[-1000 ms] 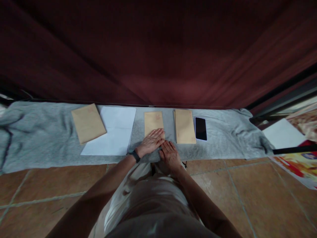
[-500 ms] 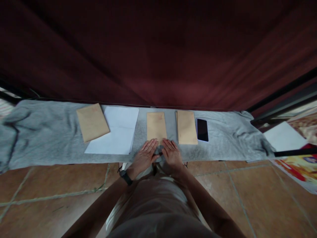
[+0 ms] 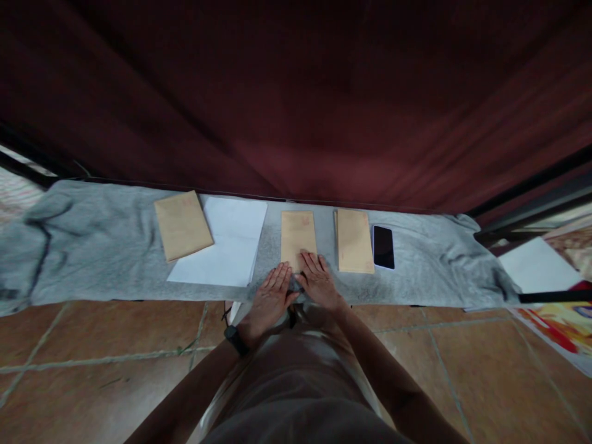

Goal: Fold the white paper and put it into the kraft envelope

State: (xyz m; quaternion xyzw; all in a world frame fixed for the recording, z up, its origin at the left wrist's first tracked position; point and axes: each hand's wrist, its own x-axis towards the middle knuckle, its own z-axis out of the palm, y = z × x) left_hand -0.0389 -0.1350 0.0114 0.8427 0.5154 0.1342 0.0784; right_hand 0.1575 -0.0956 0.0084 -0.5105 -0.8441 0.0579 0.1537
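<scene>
A brown paper envelope (image 3: 297,234) lies flat in the middle of the cloth, with a small reddish mark near its top right corner. My left hand (image 3: 272,295) rests flat at its lower left corner, fingers stretched out. Over the lower right part of the same envelope lies my right hand (image 3: 318,279), palm down, fingers extended. Neither hand grips anything. To the right is a stack of brown envelopes (image 3: 355,240). On the left, more brown envelopes (image 3: 182,227) overlap a stack of white paper sheets (image 3: 226,246).
A grey cloth (image 3: 106,246) covers the narrow table. A smartphone (image 3: 383,246) lies right of the envelope stack. Behind the table hangs a dark red curtain (image 3: 296,123). A white sheet (image 3: 539,265) and a colourful printed sheet (image 3: 562,327) are at the far right, above the tiled floor (image 3: 407,351).
My right hand has slid up and onto the envelope's lower right part. My left hand stays at the lower left corner. The whole view has shifted slightly.
</scene>
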